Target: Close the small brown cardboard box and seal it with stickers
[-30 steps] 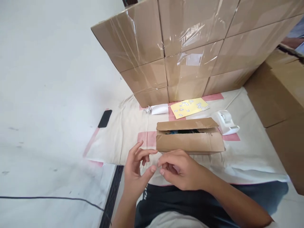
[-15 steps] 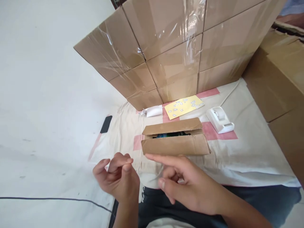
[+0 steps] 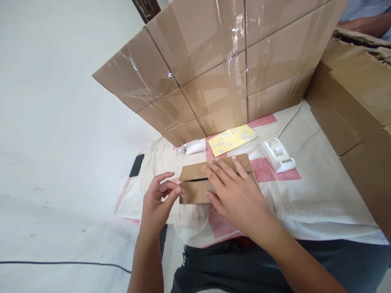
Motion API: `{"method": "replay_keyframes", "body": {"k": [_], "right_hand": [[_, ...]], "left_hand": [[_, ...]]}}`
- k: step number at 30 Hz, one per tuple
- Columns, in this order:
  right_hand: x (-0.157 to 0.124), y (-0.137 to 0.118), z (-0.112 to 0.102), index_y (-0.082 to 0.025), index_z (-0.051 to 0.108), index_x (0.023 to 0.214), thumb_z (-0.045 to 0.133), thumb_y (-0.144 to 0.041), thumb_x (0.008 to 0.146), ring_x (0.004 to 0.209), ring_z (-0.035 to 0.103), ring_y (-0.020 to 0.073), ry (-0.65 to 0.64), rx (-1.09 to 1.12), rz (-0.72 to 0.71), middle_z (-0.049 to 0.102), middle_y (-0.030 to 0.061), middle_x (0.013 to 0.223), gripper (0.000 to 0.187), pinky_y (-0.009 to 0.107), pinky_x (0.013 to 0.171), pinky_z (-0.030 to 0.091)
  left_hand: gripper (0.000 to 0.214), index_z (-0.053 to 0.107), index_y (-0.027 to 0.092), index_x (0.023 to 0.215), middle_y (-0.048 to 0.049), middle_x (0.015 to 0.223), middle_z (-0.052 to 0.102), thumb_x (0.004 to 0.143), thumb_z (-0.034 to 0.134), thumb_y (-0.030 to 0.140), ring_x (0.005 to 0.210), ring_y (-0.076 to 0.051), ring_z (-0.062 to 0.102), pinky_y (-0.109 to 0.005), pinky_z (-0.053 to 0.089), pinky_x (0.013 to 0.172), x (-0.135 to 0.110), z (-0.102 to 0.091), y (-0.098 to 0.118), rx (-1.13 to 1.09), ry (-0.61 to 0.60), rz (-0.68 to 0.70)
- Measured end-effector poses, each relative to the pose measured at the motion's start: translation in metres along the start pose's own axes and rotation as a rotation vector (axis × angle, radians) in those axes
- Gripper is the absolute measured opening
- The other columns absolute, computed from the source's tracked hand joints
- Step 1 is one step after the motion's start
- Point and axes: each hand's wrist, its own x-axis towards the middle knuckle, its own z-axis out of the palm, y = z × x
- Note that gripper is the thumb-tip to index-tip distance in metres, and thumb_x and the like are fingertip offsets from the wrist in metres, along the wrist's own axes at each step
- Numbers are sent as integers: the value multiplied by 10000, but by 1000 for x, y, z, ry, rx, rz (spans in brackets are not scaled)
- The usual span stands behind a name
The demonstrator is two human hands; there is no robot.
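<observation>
A risk is noted that the flaps of the small cardboard box could spring open or buckle inward, since the right hand is laid flat across them with fingers spread, while the left hand only touches the left end with loosely curled, unclenched fingers. The box is observed lying on the white-and-pink cloth, plain brown, creased and untaped, a dark slit showing between its flaps.

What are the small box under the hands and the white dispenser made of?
Small box: plain brown cardboard, matte, creased flaps; the right hand lies flat on it, the left hand at its end. Dispenser: likely moulded white plastic, smooth with a slight sheen.
</observation>
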Motion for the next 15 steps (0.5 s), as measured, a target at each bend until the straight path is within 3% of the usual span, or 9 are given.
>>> {"method": "replay_keyframes", "body": {"k": [6, 10, 12, 15], "right_hand": [[-1, -1, 0, -90, 574, 1430, 493, -347, 1039, 1392, 515, 329, -22, -30, -11, 597, 149, 1476, 475, 551, 1197, 351], [0, -1, 2, -101, 587, 1418, 477, -349, 1044, 1373, 535, 323, -9, -51, -8, 624, 133, 1448, 462, 532, 1181, 358], [1, -1, 2, -103, 595, 1408, 481, -352, 1043, 1368, 538, 320, -7, -57, -7, 631, 129, 1441, 457, 529, 1176, 359], [1, 0, 3, -105, 596, 1405, 496, -357, 1039, 1372, 533, 317, -5, -55, -8, 634, 127, 1437, 456, 527, 1175, 354]], "left_hand": [[473, 520, 257, 1325, -16, 926, 756, 900, 718, 320, 650, -110, 511, -271, 417, 666, 28, -3, -14, 194, -140, 117], [557, 485, 284, 1382, -23, 1020, 746, 886, 736, 331, 718, -128, 513, -285, 459, 724, 32, -2, -25, 246, -183, 138], [570, 472, 306, 1417, -38, 1100, 731, 902, 715, 334, 837, -158, 558, -319, 482, 811, 30, 0, -29, 318, -179, 158], [641, 432, 343, 1484, -90, 1469, 555, 905, 706, 370, 1248, -252, 516, -386, 475, 948, 30, 2, -35, 411, -132, 185]]}}
